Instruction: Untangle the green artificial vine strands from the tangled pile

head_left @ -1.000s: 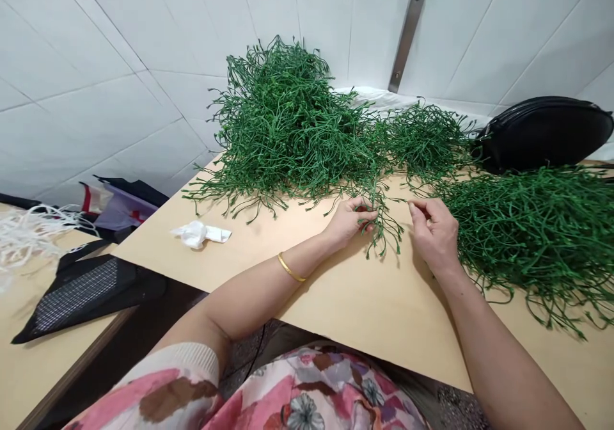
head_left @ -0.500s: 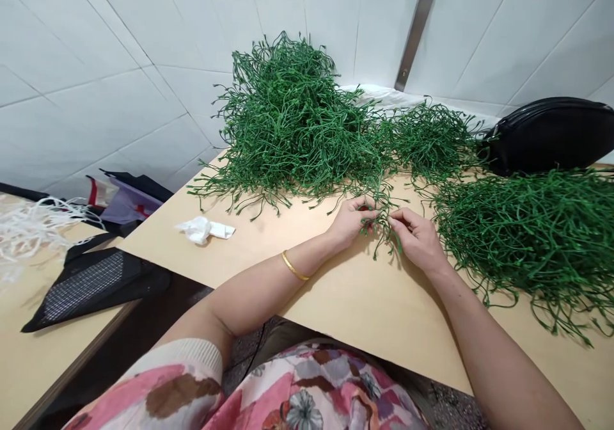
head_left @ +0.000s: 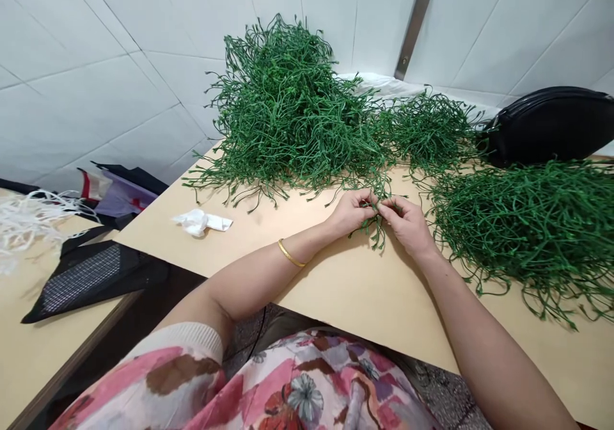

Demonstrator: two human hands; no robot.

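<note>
My left hand [head_left: 352,212] pinches a small bunch of green plastic stems [head_left: 377,230] over the wooden table. Touching it from the right, my right hand [head_left: 407,225] has its thumb and forefinger closed on the same bunch. Loose stem ends hang below the fingertips. Behind my hands rises a tall heap of green stems [head_left: 292,110], joined on its right by a smaller heap [head_left: 432,129]. Another wide pile [head_left: 527,231] lies right of my right hand.
A crumpled white tissue [head_left: 196,222] lies on the table [head_left: 230,251] at left. A black pouch [head_left: 551,126] stands at the back right against the tiled wall. Further left are a black mesh bag [head_left: 86,276] and white cords [head_left: 33,225] on another surface.
My right hand has moved left and up, and its fingertips now meet those of my left hand at the bunch. The whole view has shifted slightly.
</note>
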